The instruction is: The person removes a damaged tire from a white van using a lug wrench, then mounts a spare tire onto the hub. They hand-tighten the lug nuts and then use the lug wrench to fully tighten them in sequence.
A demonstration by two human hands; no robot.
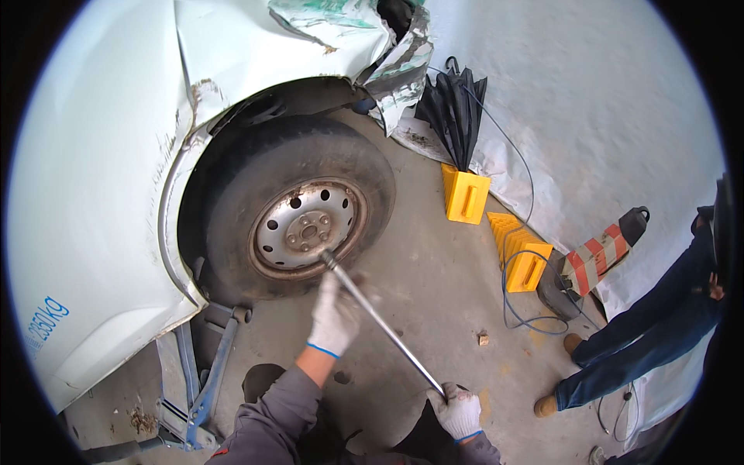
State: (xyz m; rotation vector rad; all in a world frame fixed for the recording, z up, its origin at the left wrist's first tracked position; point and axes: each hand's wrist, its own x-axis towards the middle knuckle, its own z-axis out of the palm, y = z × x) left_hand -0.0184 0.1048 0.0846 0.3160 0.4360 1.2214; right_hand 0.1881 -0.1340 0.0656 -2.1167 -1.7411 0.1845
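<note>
My left hand [335, 315], in a white glove with a blue cuff, is wrapped around the upper part of a long metal wrench [381, 322], not far below its head. My right hand [459, 411], gloved the same way, is closed on the bottom end of the handle, down near my knees. The wrench runs as a slanted line from my right hand up and to the left, and its head sits on the hub of the wheel [308, 226], at the lower edge of the ring of bolts; I think it is seated on one of the lower bolts, though the spot is too small to be sure.

The wheel has a grey steel rim with round holes and rust around its edge, inside a worn black tyre [232, 209]. It belongs to a white car [85, 201] whose body is scraped along the arch and crumpled above and to the right of the wheel. Below and left of the tyre a blue-grey jack [203, 372] stands under the sill on the concrete floor [434, 271].

Farther right, a folded black umbrella [456, 108] stands with its tip in a yellow block [465, 195], and a second yellow wedge [521, 249] lies just beyond it with a blue cable [515, 310] looped around it. Next to that lies a red and white striped case [598, 256] with a black handle. At the right edge another person [651, 325] stands in dark blue trousers and brown shoes, well apart from my hands
</note>
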